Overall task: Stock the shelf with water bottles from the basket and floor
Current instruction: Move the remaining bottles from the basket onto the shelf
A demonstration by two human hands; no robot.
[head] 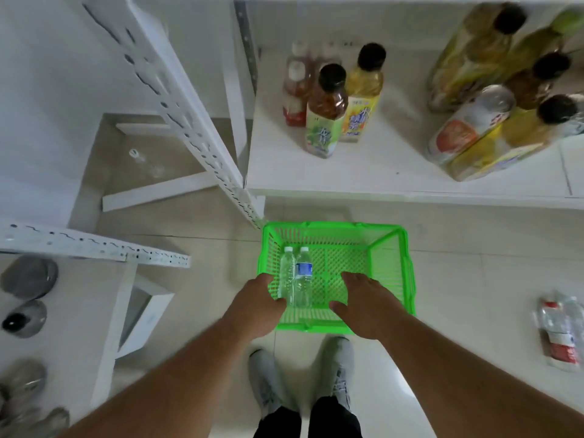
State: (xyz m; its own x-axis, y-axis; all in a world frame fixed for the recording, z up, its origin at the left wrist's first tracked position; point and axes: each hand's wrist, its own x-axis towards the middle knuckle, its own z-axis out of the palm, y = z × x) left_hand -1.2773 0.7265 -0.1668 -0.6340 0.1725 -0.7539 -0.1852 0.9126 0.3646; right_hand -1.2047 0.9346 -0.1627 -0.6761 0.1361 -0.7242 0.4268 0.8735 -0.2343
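Step in hand: reaching into the basket (407, 263) at lower centre. Left hand (257, 303) is beside two bottles (295, 279), its fingers hidden; right hand (363, 303) hovers, fingers spread, empty. Next: grip bottles, lift to the shelf (395, 159) above.

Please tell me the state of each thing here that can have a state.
Green plastic basket: on the floor, holds two bottles.
Two clear water bottles: lying side by side in the basket, capped.
Red-labelled bottles: lying on the floor.
Left hand: open, touching a bottle.
Right hand: open, empty.
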